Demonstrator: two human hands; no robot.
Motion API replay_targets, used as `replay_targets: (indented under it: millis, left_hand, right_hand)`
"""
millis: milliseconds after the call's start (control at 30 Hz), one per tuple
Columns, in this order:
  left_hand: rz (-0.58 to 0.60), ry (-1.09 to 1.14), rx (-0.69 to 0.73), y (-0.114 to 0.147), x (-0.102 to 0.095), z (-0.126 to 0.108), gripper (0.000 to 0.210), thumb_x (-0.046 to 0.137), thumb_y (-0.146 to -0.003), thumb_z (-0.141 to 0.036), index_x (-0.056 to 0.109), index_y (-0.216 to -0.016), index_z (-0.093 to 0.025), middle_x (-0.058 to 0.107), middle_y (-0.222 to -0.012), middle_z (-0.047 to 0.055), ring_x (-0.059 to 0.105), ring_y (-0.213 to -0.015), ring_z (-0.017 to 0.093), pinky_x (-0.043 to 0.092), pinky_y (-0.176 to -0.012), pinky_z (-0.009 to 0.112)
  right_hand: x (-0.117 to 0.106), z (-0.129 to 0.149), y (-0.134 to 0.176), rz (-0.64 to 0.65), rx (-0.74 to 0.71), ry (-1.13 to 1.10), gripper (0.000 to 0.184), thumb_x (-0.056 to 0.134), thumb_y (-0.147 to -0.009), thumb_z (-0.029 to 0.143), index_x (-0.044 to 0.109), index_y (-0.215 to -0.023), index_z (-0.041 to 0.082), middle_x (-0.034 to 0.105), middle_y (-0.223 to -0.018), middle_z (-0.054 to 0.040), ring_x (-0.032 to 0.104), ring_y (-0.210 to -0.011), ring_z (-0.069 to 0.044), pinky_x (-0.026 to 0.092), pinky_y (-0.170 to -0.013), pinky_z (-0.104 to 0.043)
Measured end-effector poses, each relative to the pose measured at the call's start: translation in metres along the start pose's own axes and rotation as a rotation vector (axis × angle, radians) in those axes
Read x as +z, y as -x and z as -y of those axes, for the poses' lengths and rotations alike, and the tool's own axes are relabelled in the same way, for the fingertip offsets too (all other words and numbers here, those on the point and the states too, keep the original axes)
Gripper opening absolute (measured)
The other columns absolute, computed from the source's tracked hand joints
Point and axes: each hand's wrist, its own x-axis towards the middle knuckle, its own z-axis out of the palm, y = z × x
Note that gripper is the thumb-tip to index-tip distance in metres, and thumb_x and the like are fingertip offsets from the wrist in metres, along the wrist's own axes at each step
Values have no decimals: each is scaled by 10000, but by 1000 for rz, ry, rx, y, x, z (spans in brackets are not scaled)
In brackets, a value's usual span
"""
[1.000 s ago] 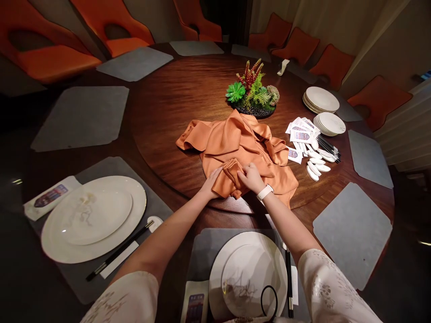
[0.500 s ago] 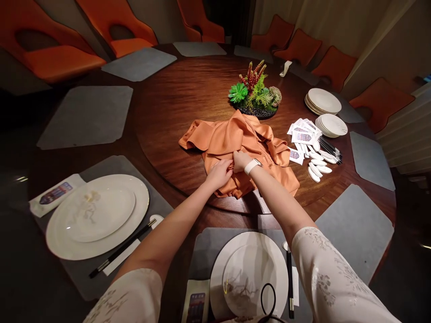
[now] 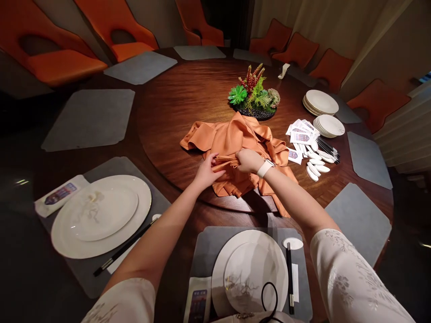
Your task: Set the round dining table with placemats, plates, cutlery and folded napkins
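Note:
In the head view, an orange cloth napkin [image 3: 227,161] is gathered into narrow pleats between my hands. My right hand [image 3: 251,160], with a white band at the wrist, is closed around the right part of the pleats. At their left end is my left hand [image 3: 206,172], its thumb below and fingers above with the cloth between. More orange napkins [image 3: 232,134] lie in a loose, crumpled heap under and behind my hands. A loose part of the cloth hangs below my right wrist toward the table edge.
Beyond the heap stands a plant centrepiece [image 3: 254,96]. To the right are stacked plates [image 3: 321,102], white packets [image 3: 301,136], spoons [image 3: 313,170] and black chopsticks [image 3: 326,148]. Set plates [image 3: 249,309] lie nearest me, others [image 3: 101,251] at left. Grey placemats [image 3: 89,116] ring the round table [image 3: 168,98].
My hands have moved apart: the left slid left and its fingers spread around the cloth, the right shifted slightly right. The pleated strip between them now shows. Cloth hangs lower at right.

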Motion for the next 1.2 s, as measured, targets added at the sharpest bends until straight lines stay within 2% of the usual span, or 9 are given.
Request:
replay_targets:
  millis: [167,300,433,600,733,900,933,1067,1200]
  left_hand:
    - [46,-80,273,-6,-24,-33,215,608,-718,-211,655,-925,-179,663,-973,56,636,-955,232,521,-909,380]
    - [69,-123,465,4,-29,-51,275,519,-699,-79,626,-924,-197,689,-1162,70,634,-1100,226,501,-979,383]
    - [143,-226,574,16,-10,-36,410,512,-676,-24,646,-1018,-205,711,-1159,67,649,-1099,227,504,-988,400]
    - [289,-339,702,45,34,-12,253,512,-834,-104,687,-992,-198,728,-1047,95,670,-1011,237,528,-902,404]
    - [344,-196,646,60,50,-16,296,593,-816,-189,650,-1106,-206,679,-1133,98,629,-1075,249,504,-970,431]
    - [-64,78,117,22,53,-16,400,627,-837,-358,560,-1187,-176,595,-1167,129,630,-976,223,555,-876,409]
    - [-90,107,31,12,55,-14,452,664,-808,-380,552,-1194,-171,588,-1176,135,633,-959,224,559,-866,416]
    - [73,277,-12,-12,67,-5,642,781,-686,-369,526,-1247,-186,600,-1195,122,629,-1056,258,526,-962,459]
    - [97,374,26,-7,76,-4,742,781,-687,-344,455,-1337,-201,593,-1245,126,588,-1185,279,487,-1032,470]
  right_hand:
    - [10,-22,23,-345,-238,-58,389,630,-697,129,628,-1084,88,573,-1244,-198,542,-1177,-319,476,-985,-440]
    - [50,-37,25,-546,-370,-160,397,597,-742,100,587,-1136,145,600,-1222,-156,450,-1330,-301,432,-1076,-476]
    - [100,-48,30,-644,-365,-170,221,482,-897,76,608,-1057,162,640,-1147,-150,489,-1312,-258,474,-1044,-460]
    - [148,-56,50,-578,-401,-105,225,451,-993,152,636,-1118,170,646,-1186,-144,503,-1319,-235,486,-1060,-447]
    - [165,-60,66,-501,-353,-158,268,466,-1011,241,645,-1205,198,575,-1371,-123,414,-1412,-233,434,-1133,-448]
    - [167,-55,67,-488,-279,-258,399,446,-1011,213,547,-1395,262,425,-1543,-54,361,-1456,-199,384,-1183,-396]
    - [167,-53,67,-487,-298,-260,430,427,-1013,184,521,-1422,278,409,-1554,-45,336,-1469,-196,373,-1189,-401]
    - [171,-49,65,-531,-323,-245,501,418,-1003,126,452,-1476,285,313,-1605,-70,304,-1484,-219,387,-1172,-421]
    - [179,-48,65,-599,-268,-237,630,408,-978,87,273,-1566,267,220,-1633,-124,332,-1471,-240,433,-1138,-438]
